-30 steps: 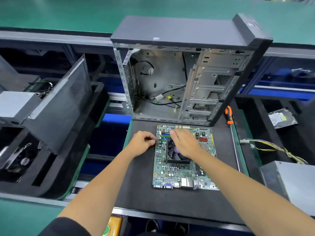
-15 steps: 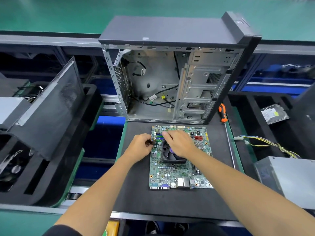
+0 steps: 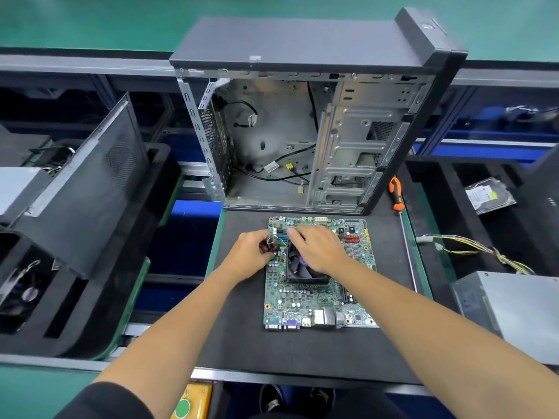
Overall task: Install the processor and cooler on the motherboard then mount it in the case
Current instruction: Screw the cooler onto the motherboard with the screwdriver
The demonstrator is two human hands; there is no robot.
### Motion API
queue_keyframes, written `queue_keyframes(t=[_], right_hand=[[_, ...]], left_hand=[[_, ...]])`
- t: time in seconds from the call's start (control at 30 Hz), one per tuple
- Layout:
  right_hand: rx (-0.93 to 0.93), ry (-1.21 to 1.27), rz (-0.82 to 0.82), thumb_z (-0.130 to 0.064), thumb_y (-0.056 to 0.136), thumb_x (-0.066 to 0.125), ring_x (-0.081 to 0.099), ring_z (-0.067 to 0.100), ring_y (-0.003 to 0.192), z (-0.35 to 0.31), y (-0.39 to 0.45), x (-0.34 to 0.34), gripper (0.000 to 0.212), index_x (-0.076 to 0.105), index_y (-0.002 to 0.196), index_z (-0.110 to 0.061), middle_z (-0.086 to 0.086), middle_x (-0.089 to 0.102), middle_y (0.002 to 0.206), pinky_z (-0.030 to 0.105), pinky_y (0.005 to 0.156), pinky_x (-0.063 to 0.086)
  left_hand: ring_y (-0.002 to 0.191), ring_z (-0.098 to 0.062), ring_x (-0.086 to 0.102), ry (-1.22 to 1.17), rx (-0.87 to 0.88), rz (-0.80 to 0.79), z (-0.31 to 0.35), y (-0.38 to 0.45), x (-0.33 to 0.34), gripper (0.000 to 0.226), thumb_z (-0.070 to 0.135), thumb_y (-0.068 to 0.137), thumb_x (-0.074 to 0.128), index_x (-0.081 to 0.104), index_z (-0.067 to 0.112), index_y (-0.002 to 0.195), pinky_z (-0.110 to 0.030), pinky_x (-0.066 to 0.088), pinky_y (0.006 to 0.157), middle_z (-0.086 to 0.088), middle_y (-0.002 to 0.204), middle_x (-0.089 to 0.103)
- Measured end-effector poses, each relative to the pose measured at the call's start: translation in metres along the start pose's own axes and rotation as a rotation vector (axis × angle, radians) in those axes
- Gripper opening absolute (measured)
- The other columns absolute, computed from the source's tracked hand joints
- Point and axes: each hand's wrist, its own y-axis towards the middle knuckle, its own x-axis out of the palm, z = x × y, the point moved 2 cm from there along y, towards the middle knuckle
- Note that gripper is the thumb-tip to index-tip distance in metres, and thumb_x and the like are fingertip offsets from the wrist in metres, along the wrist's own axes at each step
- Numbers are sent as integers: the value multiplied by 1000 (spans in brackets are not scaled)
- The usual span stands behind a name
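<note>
The motherboard (image 3: 320, 273) lies flat on the black mat of the surface (image 3: 242, 343), at 6 o'clock from the open case (image 3: 302, 131), probably so it can be worked on before mounting. The cooler (image 3: 304, 267) already sits on it. The left hand (image 3: 252, 255) pinches a small bundle of fan wires (image 3: 270, 241) at the cooler's 10 o'clock, likely routing its plug. The right hand (image 3: 320, 247) rests curled over the fan, steadying it. An orange-handled screwdriver (image 3: 396, 193) waits at 2 o'clock. No writing is legible.
</note>
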Motion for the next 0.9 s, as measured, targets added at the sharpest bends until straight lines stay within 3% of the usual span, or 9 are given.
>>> queue_keyframes(t=[0.17, 0.27, 0.63, 0.9], right_hand=[[5, 7, -4, -42, 104, 29, 42, 16, 54, 0, 1, 0, 50, 33, 58, -23, -4, 41, 55, 33, 58, 29], [10, 9, -10, -42, 104, 29, 43, 18, 55, 0, 1, 0, 50, 33, 58, -22, -4, 41, 56, 32, 58, 29], [37, 32, -20, -44, 104, 30, 46, 21, 57, 2, 1, 0, 51, 36, 60, -19, -1, 43, 56, 33, 57, 29], [41, 31, -20, -44, 103, 30, 43, 17, 54, 1, 1, -1, 51, 35, 59, -19, -1, 43, 56, 32, 56, 28]], left_hand=[[64, -10, 57, 0, 8, -25, 0, 2, 0, 16, 5, 78, 69, 61, 17, 84, -12, 44, 58, 1, 74, 63], [66, -10, 58, 35, 11, -67, -1, 5, -1, 15, 5, 79, 70, 62, 16, 85, -18, 47, 63, 0, 78, 65], [64, -16, 55, 119, 60, -117, 0, 9, -5, 16, 4, 76, 70, 61, 15, 85, -15, 41, 57, -1, 73, 63], [67, -19, 59, 122, 55, -94, 1, 9, -2, 20, 2, 77, 70, 62, 14, 90, -28, 48, 63, -3, 79, 66]])
